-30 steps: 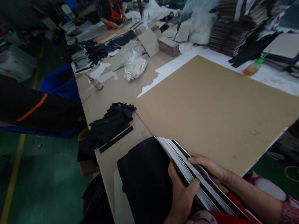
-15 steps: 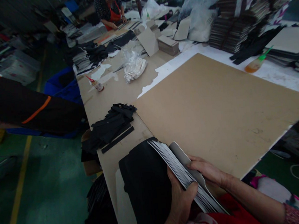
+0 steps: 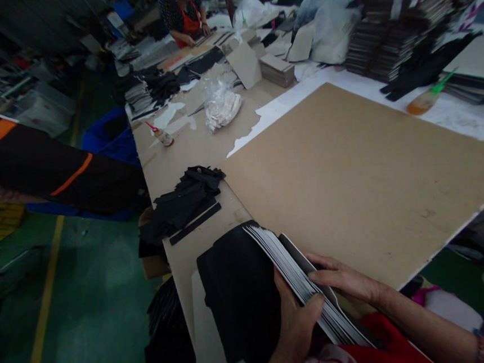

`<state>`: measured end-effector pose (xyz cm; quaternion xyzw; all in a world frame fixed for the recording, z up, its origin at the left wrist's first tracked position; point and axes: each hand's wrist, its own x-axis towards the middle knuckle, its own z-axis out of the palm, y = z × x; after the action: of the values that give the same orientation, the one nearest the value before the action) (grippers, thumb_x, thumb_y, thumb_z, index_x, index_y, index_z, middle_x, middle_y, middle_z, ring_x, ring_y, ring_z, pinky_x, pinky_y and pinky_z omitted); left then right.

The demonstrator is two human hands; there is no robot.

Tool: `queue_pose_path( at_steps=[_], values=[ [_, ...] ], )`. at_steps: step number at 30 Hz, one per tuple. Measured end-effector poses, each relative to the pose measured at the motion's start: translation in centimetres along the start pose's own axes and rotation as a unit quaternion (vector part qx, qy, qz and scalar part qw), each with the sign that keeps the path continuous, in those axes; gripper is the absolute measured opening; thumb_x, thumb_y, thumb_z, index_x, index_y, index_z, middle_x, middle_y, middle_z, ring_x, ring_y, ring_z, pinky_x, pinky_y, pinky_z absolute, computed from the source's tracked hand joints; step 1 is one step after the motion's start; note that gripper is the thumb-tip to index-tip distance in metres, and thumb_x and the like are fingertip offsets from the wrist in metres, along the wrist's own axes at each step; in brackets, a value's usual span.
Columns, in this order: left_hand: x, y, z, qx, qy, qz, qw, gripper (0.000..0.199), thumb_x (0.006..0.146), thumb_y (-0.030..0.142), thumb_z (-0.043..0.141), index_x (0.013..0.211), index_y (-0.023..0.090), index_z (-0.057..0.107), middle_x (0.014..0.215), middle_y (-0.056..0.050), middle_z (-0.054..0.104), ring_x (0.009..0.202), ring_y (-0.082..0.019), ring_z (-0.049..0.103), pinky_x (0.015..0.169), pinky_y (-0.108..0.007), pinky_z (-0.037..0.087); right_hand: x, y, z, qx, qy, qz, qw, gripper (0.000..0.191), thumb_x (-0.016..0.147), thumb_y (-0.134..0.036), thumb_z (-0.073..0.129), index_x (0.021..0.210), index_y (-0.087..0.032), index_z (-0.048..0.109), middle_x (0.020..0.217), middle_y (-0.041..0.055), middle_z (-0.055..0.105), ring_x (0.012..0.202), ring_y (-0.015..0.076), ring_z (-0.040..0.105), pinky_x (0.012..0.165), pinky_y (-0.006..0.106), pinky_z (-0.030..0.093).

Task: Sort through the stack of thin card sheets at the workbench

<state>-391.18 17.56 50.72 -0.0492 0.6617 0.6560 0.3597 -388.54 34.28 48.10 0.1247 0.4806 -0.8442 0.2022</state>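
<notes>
Close to my body, a stack of thin boards [image 3: 290, 276] with pale edges and dark faces is tilted on edge. My left hand [image 3: 298, 315] is closed around it, thumb over the pale edges and fingers behind. My right hand [image 3: 346, 279] pinches a single board [image 3: 297, 257] at the right side of the stack, slightly apart from it at the top; some of its fingers are hidden behind. Left of the stack lie black shaped sheets [image 3: 239, 300], on top of a pale board [image 3: 200, 315].
Black strips [image 3: 188, 200] lie piled along the table's left edge. A large brown board [image 3: 364, 176] covers the right side. Glue bottles [image 3: 161, 135] and a plastic bag [image 3: 222, 107] stand farther back. A co-worker [image 3: 185, 17] works at the far end; another person's arm [image 3: 1, 191] shows at left.
The view has shifted slightly, so the table sits a little farther right. The single board in my right hand has tilted, its face now darker. More of the other person's arm shows at left.
</notes>
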Motion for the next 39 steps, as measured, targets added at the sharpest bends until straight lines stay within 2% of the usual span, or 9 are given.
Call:
queue_pose_path(
  at_steps=[6, 14, 21, 24, 26, 29, 31, 36, 39],
  values=[
    [0.2, -0.3, 0.1, -0.004, 0.009, 0.015, 1.0, 0.089, 0.071, 0.037, 0.071, 0.145, 0.021, 0.023, 0.142, -0.016, 0.047, 0.126, -0.033, 0.053, 0.11, -0.048, 0.044, -0.2, 0.4, -1.0, -0.048, -0.041, -0.023, 0.998, 0.066, 0.087, -0.05, 0.071, 0.144, -0.024, 0.049, 0.15, 0.0078, 0.048, 0.137, 0.029, 0.042, 0.117, 0.048, 0.031],
    [0.4, -0.3, 0.1, -0.026, 0.008, 0.013, 1.0, 0.09, 0.07, 0.041, 0.075, 0.142, 0.022, 0.024, 0.138, -0.016, 0.051, 0.124, -0.033, 0.055, 0.109, -0.049, 0.044, -0.2, 0.1, -1.3, -0.035, -0.068, -0.017, 0.997, 0.067, 0.086, -0.043, 0.075, 0.145, -0.024, 0.048, 0.15, 0.008, 0.047, 0.139, 0.0282, 0.041, 0.12, 0.048, 0.028],
    [-0.3, 0.4, 0.0, -0.085, -0.023, 0.008, 0.996, 0.085, 0.072, 0.034, 0.071, 0.143, 0.023, 0.024, 0.136, -0.013, 0.054, 0.122, -0.031, 0.056, 0.105, -0.047, 0.048, -0.4, -0.1, -1.4, -0.001, -0.071, -0.005, 0.997, 0.065, 0.088, -0.043, 0.071, 0.145, -0.024, 0.048, 0.143, 0.0092, 0.054, 0.131, 0.0303, 0.05, 0.113, 0.049, 0.037],
    [-0.2, -0.5, -0.2, -0.106, -0.035, 0.015, 0.994, 0.093, 0.072, 0.032, 0.072, 0.147, 0.024, 0.018, 0.14, -0.012, 0.053, 0.126, -0.031, 0.055, 0.108, -0.048, 0.046, -0.6, -0.1, -1.4, -0.003, -0.023, 0.013, 1.0, 0.067, 0.09, -0.04, 0.066, 0.151, -0.026, 0.041, 0.142, 0.0068, 0.056, 0.124, 0.0305, 0.056, 0.11, 0.051, 0.041],
    [0.0, -0.9, -0.3, -0.122, -0.042, 0.022, 0.991, 0.098, 0.072, 0.032, 0.073, 0.149, 0.026, 0.013, 0.143, -0.013, 0.051, 0.128, -0.031, 0.054, 0.109, -0.049, 0.046, -0.8, 0.0, -1.4, -0.053, 0.027, -0.004, 0.998, 0.071, 0.089, -0.037, 0.064, 0.153, -0.029, 0.035, 0.15, 0.0041, 0.048, 0.132, 0.0301, 0.049, 0.117, 0.052, 0.033],
    [0.1, -1.1, -0.2, -0.135, -0.042, 0.016, 0.99, 0.097, 0.074, 0.031, 0.071, 0.15, 0.028, 0.011, 0.145, -0.012, 0.051, 0.127, -0.031, 0.055, 0.11, -0.049, 0.046, -1.1, -0.1, -1.2, -0.141, 0.077, -0.057, 0.985, 0.072, 0.091, -0.033, 0.06, 0.156, -0.032, 0.028, 0.161, -0.0028, 0.027, 0.148, 0.0258, 0.024, 0.126, 0.047, 0.009],
    [0.0, -0.9, -0.1, -0.13, -0.034, 0.009, 0.991, 0.097, 0.073, 0.029, 0.071, 0.15, 0.028, 0.012, 0.143, -0.012, 0.051, 0.126, -0.031, 0.056, 0.108, -0.049, 0.047, -1.4, -0.3, -1.0, -0.174, 0.087, -0.075, 0.978, 0.067, 0.095, -0.032, 0.053, 0.155, -0.037, 0.026, 0.162, -0.0063, 0.023, 0.149, 0.0237, 0.02, 0.126, 0.048, 0.004],
    [-0.2, -0.2, 0.0, -0.104, -0.024, 0.003, 0.994, 0.092, 0.071, 0.029, 0.069, 0.147, 0.024, 0.018, 0.135, -0.013, 0.055, 0.115, -0.029, 0.059, 0.101, -0.045, 0.051, -1.4, -0.8, -0.3, -0.265, 0.035, -0.093, 0.959, 0.039, 0.099, -0.037, 0.045, 0.133, -0.032, 0.063, 0.132, 0.0043, 0.063, 0.122, 0.0287, 0.056, 0.112, 0.053, 0.039],
    [0.0, -0.1, 0.0, -0.077, -0.011, 0.015, 0.997, 0.091, 0.072, 0.033, 0.072, 0.146, 0.023, 0.02, 0.137, -0.013, 0.054, 0.121, -0.03, 0.057, 0.106, -0.046, 0.047, -1.3, -1.0, -0.1, -0.289, 0.042, -0.092, 0.952, 0.039, 0.096, -0.047, 0.055, 0.13, -0.03, 0.066, 0.127, 0.0072, 0.066, 0.116, 0.0309, 0.06, 0.104, 0.051, 0.047]
  ],
)
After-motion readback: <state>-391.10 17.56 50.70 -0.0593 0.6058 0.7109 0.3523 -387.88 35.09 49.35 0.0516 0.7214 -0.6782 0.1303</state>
